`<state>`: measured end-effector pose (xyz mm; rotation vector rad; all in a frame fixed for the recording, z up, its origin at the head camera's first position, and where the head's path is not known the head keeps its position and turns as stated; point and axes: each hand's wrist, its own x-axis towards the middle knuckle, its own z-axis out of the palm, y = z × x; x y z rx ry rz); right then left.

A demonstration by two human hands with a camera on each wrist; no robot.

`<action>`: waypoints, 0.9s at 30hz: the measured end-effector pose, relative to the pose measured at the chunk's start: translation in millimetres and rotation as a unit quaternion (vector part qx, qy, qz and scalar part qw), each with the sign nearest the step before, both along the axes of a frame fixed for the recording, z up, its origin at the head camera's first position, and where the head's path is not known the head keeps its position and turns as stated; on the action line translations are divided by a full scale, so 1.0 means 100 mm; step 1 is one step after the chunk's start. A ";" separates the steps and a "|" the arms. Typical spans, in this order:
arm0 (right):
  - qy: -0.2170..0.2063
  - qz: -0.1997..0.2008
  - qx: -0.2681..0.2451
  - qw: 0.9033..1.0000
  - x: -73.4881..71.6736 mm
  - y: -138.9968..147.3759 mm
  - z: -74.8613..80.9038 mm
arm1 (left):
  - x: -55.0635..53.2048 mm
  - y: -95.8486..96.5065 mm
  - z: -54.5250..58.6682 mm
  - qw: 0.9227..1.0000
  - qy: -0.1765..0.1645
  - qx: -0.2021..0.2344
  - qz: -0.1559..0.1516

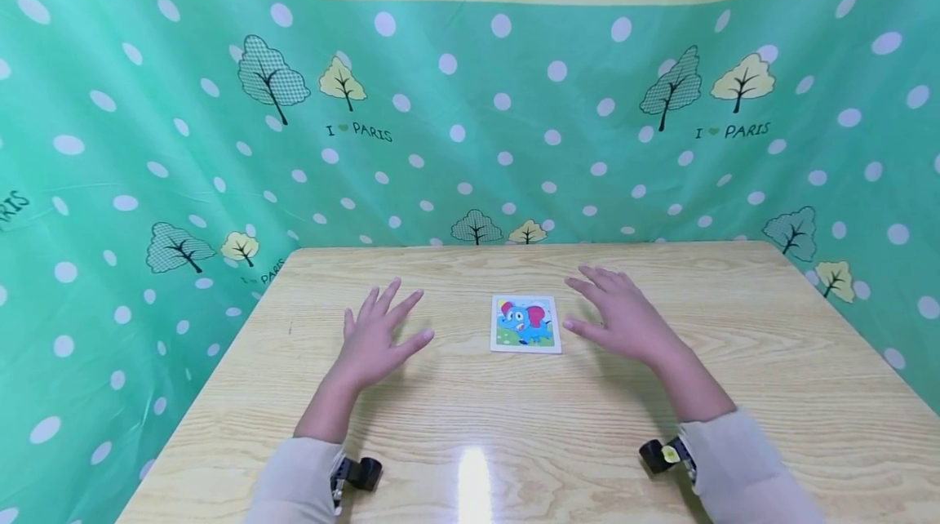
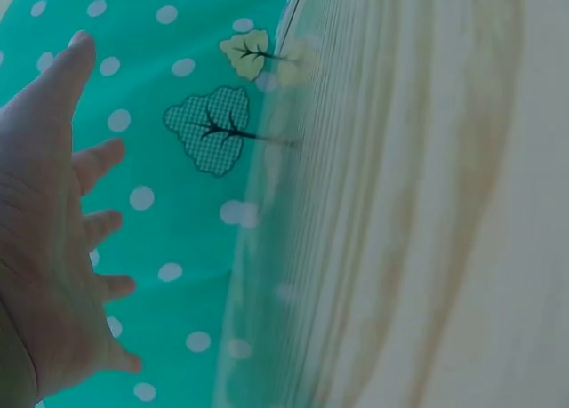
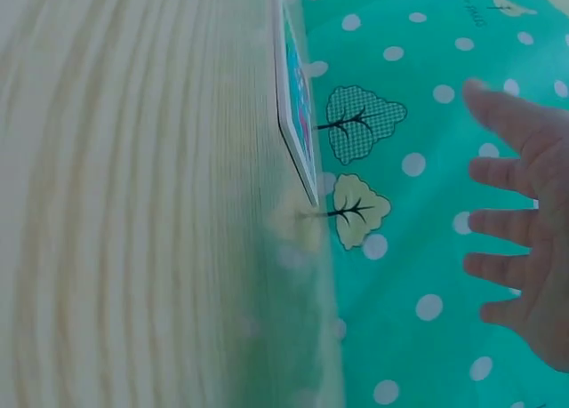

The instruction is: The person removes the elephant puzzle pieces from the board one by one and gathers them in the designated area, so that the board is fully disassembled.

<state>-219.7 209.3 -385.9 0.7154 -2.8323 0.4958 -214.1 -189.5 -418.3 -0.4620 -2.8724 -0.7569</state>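
While the left hand (image 1: 372,344) and right hand (image 1: 624,316) spread out, holding nothing, the elephant picture (image 1: 525,325) lies at the right's nine o'clock; pinching its edges gently seems best.

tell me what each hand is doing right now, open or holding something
Left hand: open, fingers spread, holding nothing.
Right hand: open, holding nothing, beside the elephant picture.

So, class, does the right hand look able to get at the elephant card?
Probably yes: the right hand looks empty, its fingers spread just right of the elephant card in the head view, with nothing visible in between on the table.
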 end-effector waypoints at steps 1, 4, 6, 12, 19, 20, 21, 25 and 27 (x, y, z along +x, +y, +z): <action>-0.010 0.003 -0.012 1.000 0.00 -0.01 -0.01 | -0.01 0.01 0.00 1.000 -0.005 0.010 -0.003; -0.040 0.007 -0.046 0.998 -0.02 -0.03 -0.04 | -0.03 0.05 -0.02 0.999 -0.019 0.044 -0.012; -0.056 0.009 -0.059 0.997 -0.04 -0.06 -0.06 | -0.04 0.06 -0.03 0.997 -0.030 0.067 -0.017; -0.088 0.008 -0.094 0.992 -0.09 -0.14 -0.11 | -0.07 0.12 -0.03 0.986 -0.067 0.148 -0.029; -0.140 0.004 -0.155 0.978 -0.17 -0.29 -0.18 | -0.12 0.20 -0.06 0.971 -0.090 0.219 -0.035; -0.141 0.004 -0.157 0.977 -0.18 -0.31 -0.19 | -0.13 0.21 -0.07 0.968 -0.095 0.230 -0.033; -0.140 0.004 -0.158 0.978 -0.19 -0.33 -0.20 | -0.13 0.23 -0.07 0.966 -0.100 0.238 -0.030; -0.126 -0.018 -0.168 0.978 -0.23 -0.40 -0.25 | -0.13 0.28 -0.09 0.956 -0.120 0.265 -0.023; -0.120 -0.039 -0.176 0.976 -0.24 -0.45 -0.26 | -0.14 0.31 -0.09 0.954 -0.129 0.270 -0.024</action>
